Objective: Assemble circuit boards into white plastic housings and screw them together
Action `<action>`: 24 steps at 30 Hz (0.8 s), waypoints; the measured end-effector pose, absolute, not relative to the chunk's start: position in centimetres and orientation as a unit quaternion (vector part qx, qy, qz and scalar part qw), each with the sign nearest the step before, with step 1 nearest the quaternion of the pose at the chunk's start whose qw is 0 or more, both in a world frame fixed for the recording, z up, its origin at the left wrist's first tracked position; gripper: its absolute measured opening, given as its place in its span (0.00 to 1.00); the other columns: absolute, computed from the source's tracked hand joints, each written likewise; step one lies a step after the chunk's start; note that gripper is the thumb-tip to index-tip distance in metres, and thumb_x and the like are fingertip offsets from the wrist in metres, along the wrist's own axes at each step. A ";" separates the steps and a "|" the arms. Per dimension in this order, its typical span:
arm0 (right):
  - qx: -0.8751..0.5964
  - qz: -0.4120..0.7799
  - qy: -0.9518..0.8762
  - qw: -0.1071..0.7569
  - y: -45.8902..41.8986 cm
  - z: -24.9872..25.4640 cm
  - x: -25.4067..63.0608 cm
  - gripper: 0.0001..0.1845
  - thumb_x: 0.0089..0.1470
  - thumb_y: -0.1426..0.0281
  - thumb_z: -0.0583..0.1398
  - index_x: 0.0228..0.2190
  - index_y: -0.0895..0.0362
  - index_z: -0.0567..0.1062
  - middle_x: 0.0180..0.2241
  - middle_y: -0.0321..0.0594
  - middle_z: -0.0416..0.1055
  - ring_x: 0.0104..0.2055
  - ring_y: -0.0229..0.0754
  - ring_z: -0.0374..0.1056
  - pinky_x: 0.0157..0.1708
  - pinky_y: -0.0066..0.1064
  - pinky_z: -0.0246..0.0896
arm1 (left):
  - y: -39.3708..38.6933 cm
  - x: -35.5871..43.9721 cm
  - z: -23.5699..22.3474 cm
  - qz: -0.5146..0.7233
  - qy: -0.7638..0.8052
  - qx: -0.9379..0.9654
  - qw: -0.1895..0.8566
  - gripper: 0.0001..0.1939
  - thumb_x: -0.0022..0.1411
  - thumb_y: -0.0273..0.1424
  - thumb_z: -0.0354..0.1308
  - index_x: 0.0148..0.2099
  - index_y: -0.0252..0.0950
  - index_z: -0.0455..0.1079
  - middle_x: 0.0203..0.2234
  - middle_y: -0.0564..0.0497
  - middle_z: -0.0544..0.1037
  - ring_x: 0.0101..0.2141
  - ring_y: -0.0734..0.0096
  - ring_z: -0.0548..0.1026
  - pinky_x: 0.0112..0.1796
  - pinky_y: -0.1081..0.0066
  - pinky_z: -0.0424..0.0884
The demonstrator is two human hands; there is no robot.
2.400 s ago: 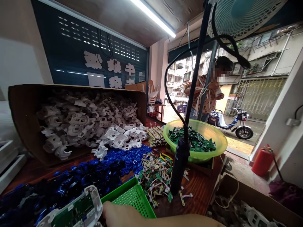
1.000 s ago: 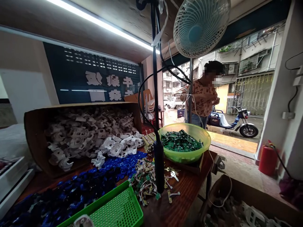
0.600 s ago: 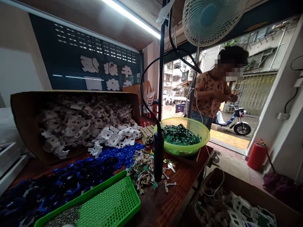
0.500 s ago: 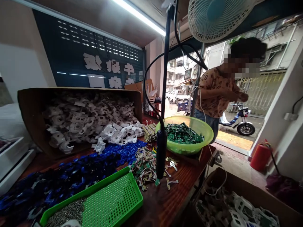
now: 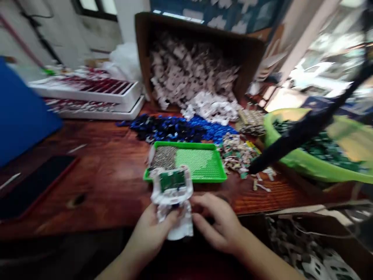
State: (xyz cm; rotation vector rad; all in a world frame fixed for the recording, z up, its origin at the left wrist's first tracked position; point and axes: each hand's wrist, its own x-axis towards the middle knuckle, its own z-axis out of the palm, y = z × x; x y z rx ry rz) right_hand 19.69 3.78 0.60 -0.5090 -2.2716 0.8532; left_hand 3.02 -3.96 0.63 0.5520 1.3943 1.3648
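Observation:
A white plastic housing (image 5: 169, 200) is held up over the table's front edge, with a green circuit board (image 5: 172, 181) set in its upper part. My left hand (image 5: 151, 229) is closed round its lower left side, the thumb lying across the front. At the housing's right edge, my right hand (image 5: 217, 221) touches it with bent fingers and thumb; the exact grip is blurred. Just behind the housing lies a green perforated tray (image 5: 198, 180), with many small metal screws (image 5: 163, 156) in its left end.
Behind the tray are blue parts (image 5: 175, 128) and a carton (image 5: 142, 58) of white housings. Small wired boards (image 5: 237, 153) lie right, beside a yellow-green basin (image 5: 272, 128) and a slanting black pole (image 5: 294, 136). A dark phone-like slab (image 5: 37, 186) and white trays (image 5: 128, 103) are left.
My view has swung left and down, away from the doorway and the other person. Both hands now show at the white housing, where earlier only an edge of a white part appeared low.

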 end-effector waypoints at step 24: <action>-0.309 0.154 -0.844 0.410 7.9 -0.1 24.4 0.14 0.52 0.65 0.56 0.39 0.59 0.71 0.31 0.44 0.71 0.32 0.39 0.69 0.32 0.33 0.68 | -4.0 3.7 0.5 0.539 0.543 0.156 0.625 0.28 0.44 0.30 0.68 0.49 0.36 0.66 0.39 0.46 0.80 0.39 0.61 0.77 0.41 0.67 0.70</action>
